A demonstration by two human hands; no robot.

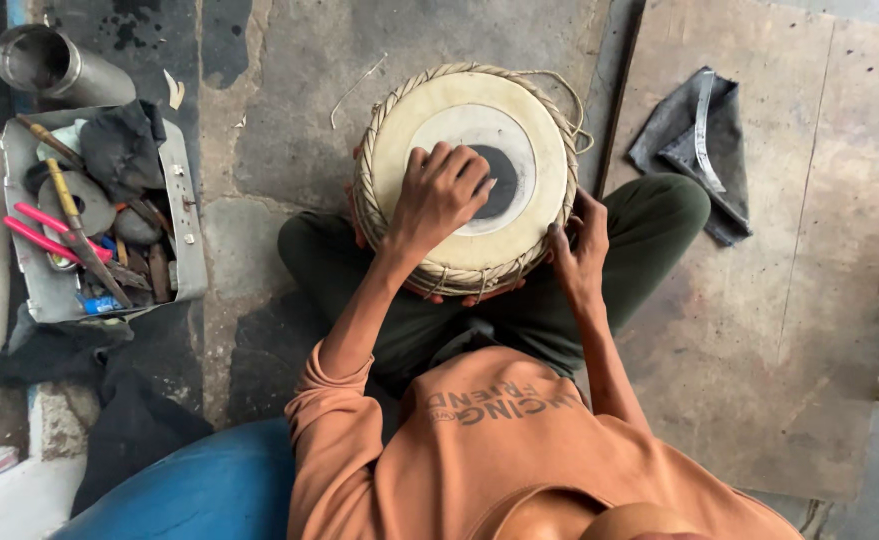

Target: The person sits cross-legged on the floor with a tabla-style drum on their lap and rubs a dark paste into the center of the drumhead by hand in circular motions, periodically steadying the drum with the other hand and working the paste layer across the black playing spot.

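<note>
At the far left, a metal tray (pixel 187 215) on the floor holds tools and pink-handled pliers (pixel 44 232). In the middle, a round drum (pixel 466 178) rests in the person's lap. The left hand (pixel 442 195) lies flat on the drum's skin, fingers bent. The right hand (pixel 579 250) grips the drum's right side. A grey cloth (pixel 689 140) lies far right.
</note>
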